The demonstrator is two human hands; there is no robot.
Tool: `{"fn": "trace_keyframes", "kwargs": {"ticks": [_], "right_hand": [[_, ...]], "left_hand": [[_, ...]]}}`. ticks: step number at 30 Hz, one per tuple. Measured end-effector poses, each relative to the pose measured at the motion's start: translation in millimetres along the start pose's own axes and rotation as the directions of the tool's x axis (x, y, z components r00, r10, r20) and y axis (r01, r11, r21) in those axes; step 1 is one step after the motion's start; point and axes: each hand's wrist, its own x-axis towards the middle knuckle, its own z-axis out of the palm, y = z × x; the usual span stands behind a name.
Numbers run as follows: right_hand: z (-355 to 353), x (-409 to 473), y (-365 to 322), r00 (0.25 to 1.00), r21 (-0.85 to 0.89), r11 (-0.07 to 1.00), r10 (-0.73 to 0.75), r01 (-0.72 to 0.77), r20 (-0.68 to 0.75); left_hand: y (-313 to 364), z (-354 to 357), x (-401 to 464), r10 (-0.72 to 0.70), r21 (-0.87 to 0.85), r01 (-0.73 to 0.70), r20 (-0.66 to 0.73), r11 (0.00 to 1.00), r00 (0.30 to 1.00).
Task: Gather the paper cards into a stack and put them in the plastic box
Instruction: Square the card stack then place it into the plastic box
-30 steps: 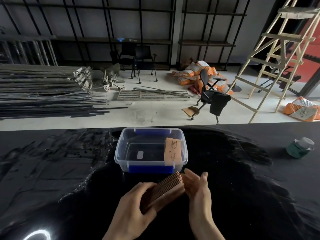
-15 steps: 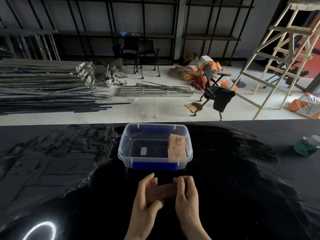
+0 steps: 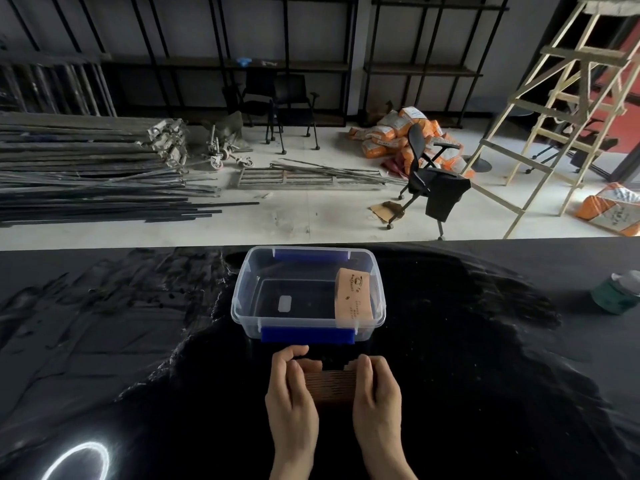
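Stack (image 3: 330, 388) pinched edge-on between left hand (image 3: 290, 393) and right hand (image 3: 375, 391), low over black surface (image 3: 485, 393) | just short of plastic box (image 3: 242, 306) (one card (image 3: 353, 297) leaning inside) | square edges, keep side pressure, lift clear over near rim, lower flat

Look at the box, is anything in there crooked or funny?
Yes. One paper card in the plastic box stands tilted against its right wall instead of lying flat. The card stack between the left hand and right hand looks even.
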Motion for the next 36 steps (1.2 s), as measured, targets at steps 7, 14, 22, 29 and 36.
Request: {"fn": "trace_keyframes", "kwargs": {"ticks": [7,14,22,29,36], "right_hand": [[3.4,6.1,-3.2,1.0,0.016,1.0,-0.017,0.017,-0.014],[4.7,3.9,-3.0,0.999,0.001,1.0,-0.007,0.007,-0.035],[-15.0,-40.0,-1.8,1.0,-0.004,1.0,-0.025,0.025,-0.003],[-4.9,-3.3,-28.5,0.998,0.013,0.998,-0.055,0.055,-0.013],[5.1,23.9,-27.0,1.0,0.026,1.0,-0.012,0.011,0.019]], "left_hand": [[8.0,6.4,6.1,-0.016,-0.149,0.005,-0.072,0.989,0.997],[9.9,7.5,4.3,-0.1,-0.207,0.079,-0.093,0.975,0.991],[2.1,-16.8,-36.9,0.037,-0.004,-0.038,-0.079,0.999,0.996],[23.2,-6.4,0.4,0.112,-0.059,-0.115,-0.048,0.992,0.993],[29.3,-29.4,26.1,0.339,0.239,-0.42,0.316,0.875,0.886]]}}
